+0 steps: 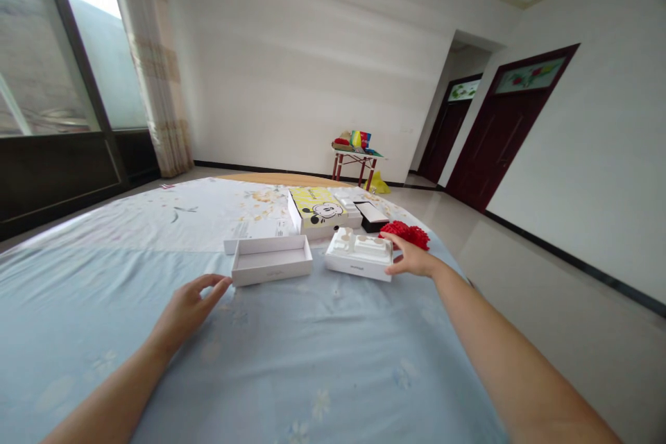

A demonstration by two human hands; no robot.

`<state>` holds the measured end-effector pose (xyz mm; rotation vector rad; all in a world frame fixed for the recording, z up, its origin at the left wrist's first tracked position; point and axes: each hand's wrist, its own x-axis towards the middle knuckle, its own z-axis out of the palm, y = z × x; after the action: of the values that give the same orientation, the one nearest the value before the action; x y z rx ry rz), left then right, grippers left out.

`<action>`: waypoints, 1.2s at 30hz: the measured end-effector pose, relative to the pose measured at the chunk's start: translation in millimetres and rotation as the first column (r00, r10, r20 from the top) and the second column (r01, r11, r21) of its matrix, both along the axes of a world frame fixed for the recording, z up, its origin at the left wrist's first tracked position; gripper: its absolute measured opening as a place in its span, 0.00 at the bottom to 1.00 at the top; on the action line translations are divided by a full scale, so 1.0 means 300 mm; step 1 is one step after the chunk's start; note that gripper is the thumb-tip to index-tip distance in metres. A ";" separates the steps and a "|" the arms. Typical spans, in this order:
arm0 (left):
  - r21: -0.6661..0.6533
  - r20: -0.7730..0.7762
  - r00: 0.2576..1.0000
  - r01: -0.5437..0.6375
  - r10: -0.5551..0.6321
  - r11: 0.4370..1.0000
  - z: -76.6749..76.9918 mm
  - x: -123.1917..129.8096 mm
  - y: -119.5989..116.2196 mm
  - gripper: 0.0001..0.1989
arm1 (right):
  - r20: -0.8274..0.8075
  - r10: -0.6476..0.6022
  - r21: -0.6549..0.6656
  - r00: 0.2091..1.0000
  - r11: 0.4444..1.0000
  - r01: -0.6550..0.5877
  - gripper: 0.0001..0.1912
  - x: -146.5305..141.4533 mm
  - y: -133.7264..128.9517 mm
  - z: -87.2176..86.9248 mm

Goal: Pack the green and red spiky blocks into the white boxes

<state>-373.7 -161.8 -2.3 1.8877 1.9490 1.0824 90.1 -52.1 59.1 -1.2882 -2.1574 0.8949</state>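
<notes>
Seen from the wearer, with 12 o'clock straight ahead, two bare hands reach over a round tabletop (pixel 291 374) covered by a pale blue and white flowered cloth. The left hand (pixel 195 302), at 10 o'clock, is released, fingers loosely curved, its fingertips at the near left corner of an open white box (pixel 272 274); whether they touch it is unclear. That box lies between 11 and 12 o'clock, its inside bare.

The right hand (pixel 413 257), at 1 o'clock, grasps the right end of a filled white box (pixel 359 267), thumb at the near corner and fingers over the far one. This box lies just past 12 o'clock, apart from the open one, with white molded pieces in its top.

Farther off at 12 o'clock stands a yellow-topped box (pixel 317 207) with a cartoon mouse face. A black box with a pale top (pixel 372 214) lies between 12 and 1, and a fluffy red item (pixel 416 236) sits just beyond the right hand. A flat white piece (pixel 260 229) lies behind the open white box.
</notes>
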 end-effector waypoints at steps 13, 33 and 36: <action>0.000 0.008 1.000 0.005 -0.005 1.000 0.015 -0.006 -0.005 0.21 | -0.014 -0.014 -0.143 1.000 0.990 0.012 0.46 -0.132 0.250 -0.061; 0.100 0.028 0.997 -0.079 0.076 0.992 0.004 0.020 -0.004 0.20 | 0.158 0.099 0.592 0.982 0.787 -0.175 0.17 -0.665 -0.097 -0.118; 0.111 0.033 0.995 -0.093 0.089 0.990 0.000 0.023 -0.005 0.20 | 0.254 0.034 0.571 0.967 0.801 -0.178 0.15 -0.697 -0.090 -0.149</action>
<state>-366.9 -163.4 -2.2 1.8434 2.0160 1.2621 -119.1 -79.0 14.5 -0.9841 -2.4291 0.0595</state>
